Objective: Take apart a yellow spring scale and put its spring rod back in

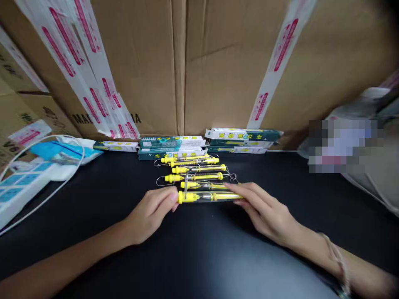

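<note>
A clear tube with yellow ends, the front spring scale point(212, 196), lies level between my two hands. My left hand point(156, 211) pinches its left yellow cap. Around its right end, the fingers of my right hand point(269, 211) are closed, covering that end. Just behind it, several similar yellow spring scales point(199, 177) lie roughly parallel in a row, with metal hooks sticking out at their ends. The nearest of these passes close to my right fingertips.
Green and white boxes point(173, 142) lie stacked behind the scales, with more boxes point(246, 135) to their right. Large cardboard point(149, 66) stands behind the black table point(193, 257). At left are a power strip point(21, 187), a white cable and a blue packet point(62, 151); plastic bags sit at right.
</note>
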Demonstrator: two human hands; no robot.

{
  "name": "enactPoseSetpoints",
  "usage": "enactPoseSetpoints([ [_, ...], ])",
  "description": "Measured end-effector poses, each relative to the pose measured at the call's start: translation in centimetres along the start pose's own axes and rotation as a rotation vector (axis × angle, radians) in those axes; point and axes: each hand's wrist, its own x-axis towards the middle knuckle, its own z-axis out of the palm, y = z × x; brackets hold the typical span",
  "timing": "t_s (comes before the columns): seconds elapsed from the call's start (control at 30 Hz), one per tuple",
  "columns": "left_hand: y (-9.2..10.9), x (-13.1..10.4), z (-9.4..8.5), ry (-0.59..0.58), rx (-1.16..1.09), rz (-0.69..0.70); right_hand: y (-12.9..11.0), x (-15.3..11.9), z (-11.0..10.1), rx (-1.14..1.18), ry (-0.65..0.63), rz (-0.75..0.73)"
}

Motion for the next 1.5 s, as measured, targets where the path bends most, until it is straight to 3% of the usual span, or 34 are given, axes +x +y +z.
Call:
enactPoseSetpoints([
  [0.13,0.19,-0.40,-0.01,-0.029,0.003,-0.055,0.22,0.01,0.08,0.027,0.021,-0.003],
  [0.37,0.09,-0.60,0.37,0.071,0.029,-0.032,0.01,0.13,-0.16,0.009,0.016,-0.063],
  [0.5,-0.24,-0.35,0.40,0.046,-0.040,-0.094,-0.06,0.09,-0.19,-0.037,0.018,-0.109],
  [0.8,0.22,-0.91,0.12,-0.024,0.060,-0.014,-0.04,0.24,0.02,0.011,0.033,-0.036],
  [1.0,-0.29,-0.77,0.56,0.089,0.076,0.019,-0.38,0.21,-0.15,-0.031,0.022,-0.067],
  [1.13,-0.66,-0.20,0.69,0.121,-0.018,-0.104,-0.42,0.27,-0.18,-0.086,0.015,-0.132],
  [1.2,-0.60,-0.06,0.64,0.115,-0.067,-0.139,-0.36,0.29,-0.15,-0.090,0.018,-0.138],
  [1.5,-0.16,-0.45,0.15,0.029,0.025,-0.038,-0.25,0.29,-0.18,-0.045,0.027,-0.047],
])
